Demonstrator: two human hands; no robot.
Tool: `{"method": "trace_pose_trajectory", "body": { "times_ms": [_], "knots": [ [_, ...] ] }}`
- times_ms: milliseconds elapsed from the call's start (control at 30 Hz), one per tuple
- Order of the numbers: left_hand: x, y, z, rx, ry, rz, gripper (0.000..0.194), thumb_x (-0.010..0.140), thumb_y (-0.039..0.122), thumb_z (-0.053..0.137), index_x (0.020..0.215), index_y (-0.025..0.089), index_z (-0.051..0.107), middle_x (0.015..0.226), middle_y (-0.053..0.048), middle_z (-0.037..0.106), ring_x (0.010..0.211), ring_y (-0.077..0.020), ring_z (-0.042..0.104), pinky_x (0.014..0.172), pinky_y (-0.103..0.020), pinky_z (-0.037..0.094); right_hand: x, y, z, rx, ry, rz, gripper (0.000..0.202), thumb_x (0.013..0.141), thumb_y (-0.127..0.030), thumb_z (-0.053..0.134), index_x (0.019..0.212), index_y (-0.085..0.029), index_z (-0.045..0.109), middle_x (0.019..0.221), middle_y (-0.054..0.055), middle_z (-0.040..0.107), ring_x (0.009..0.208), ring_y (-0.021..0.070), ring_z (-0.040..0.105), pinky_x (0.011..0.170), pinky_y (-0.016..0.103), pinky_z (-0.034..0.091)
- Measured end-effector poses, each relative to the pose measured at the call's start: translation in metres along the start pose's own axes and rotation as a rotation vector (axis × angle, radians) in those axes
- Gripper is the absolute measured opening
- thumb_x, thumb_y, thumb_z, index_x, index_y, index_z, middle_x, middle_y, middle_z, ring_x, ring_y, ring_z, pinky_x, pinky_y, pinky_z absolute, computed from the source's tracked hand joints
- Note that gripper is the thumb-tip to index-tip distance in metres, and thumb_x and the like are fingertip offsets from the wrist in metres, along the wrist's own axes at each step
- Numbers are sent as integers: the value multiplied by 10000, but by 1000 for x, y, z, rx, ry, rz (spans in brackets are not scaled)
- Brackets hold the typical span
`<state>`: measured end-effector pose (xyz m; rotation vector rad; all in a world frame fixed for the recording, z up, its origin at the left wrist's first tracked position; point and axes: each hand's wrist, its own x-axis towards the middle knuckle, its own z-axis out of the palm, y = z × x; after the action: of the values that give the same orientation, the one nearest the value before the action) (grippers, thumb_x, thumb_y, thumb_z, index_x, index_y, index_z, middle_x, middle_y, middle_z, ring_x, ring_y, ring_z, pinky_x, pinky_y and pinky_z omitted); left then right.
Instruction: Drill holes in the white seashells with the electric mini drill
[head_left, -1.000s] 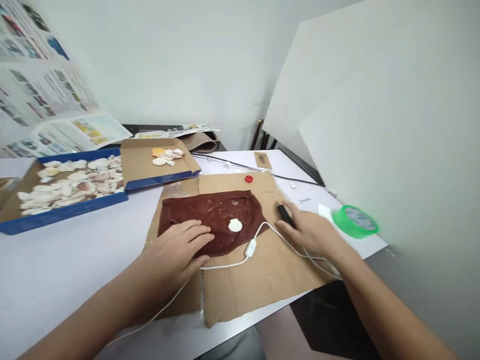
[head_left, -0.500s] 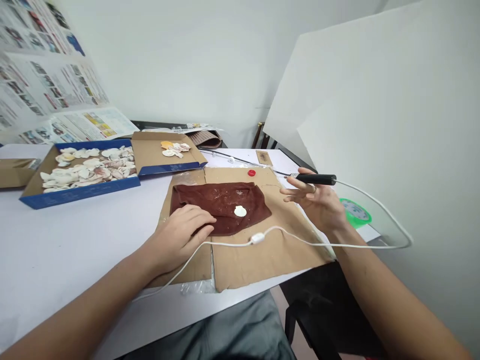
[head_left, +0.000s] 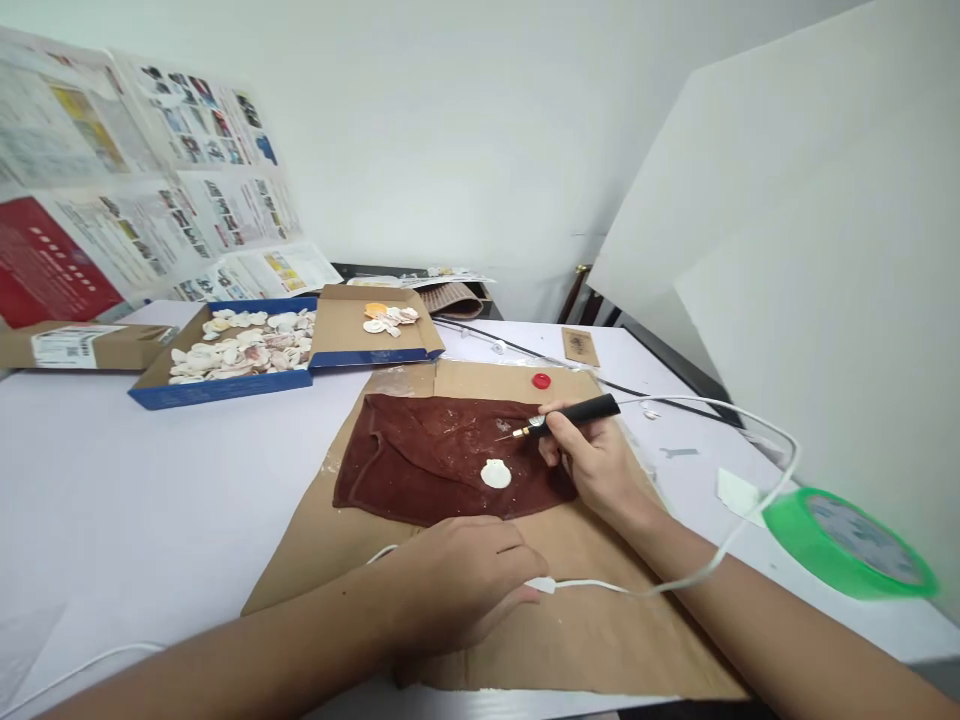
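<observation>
My right hand (head_left: 600, 465) is closed round a slim black electric hand drill (head_left: 589, 411), held like a pen. Its brass-coloured chuck and thin bit point left, over the brown cloth (head_left: 409, 430). Below and left of the bit, a single white scallop shell (head_left: 496, 474) lies on the cloth, apart from both hands. My left hand (head_left: 469, 575) is closed on the small white inline switch (head_left: 541, 584) of the drill's cord, near the cloth's front edge. Its palm hides part of the cord. White dust speckles the cloth.
Cardboard (head_left: 570, 630) lies under the cloth. A blue box (head_left: 225, 390) of shells stands at the left, with several more shells on its open lid (head_left: 337, 335). A red cap (head_left: 541, 381) sits behind the cloth, and green tape (head_left: 810, 545) lies at the right.
My right hand has brought the drill left and down over the cloth, from a loose hold to a pen grip. My left hand has left the cloth and taken the cord switch. The view has shifted.
</observation>
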<state>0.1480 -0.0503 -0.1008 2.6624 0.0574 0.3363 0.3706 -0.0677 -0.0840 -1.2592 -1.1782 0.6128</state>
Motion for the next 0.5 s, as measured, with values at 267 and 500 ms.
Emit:
{"method": "trace_pose_trajectory", "body": {
  "times_ms": [267, 500],
  "knots": [
    [-15, 1, -8, 66, 201, -30, 198, 1099, 203, 513, 958, 180, 650, 868, -24, 718, 740, -165, 645, 629, -269, 512, 0, 7, -9, 117, -167, 183, 437, 937, -648, 743, 1066, -232, 714, 611, -28, 689, 569, 169, 646, 633, 320, 523],
    [-14, 3, -11, 81, 222, 21, 196, 1151, 203, 457, 1050, 158, 618, 941, -33, 729, 806, -166, 644, 679, -266, 551, 0, 0, -12, 47, -202, 208, 360, 896, -433, 828, 1194, -273, 705, 888, -9, 746, 732, 169, 691, 748, 340, 581]
  ]
}}
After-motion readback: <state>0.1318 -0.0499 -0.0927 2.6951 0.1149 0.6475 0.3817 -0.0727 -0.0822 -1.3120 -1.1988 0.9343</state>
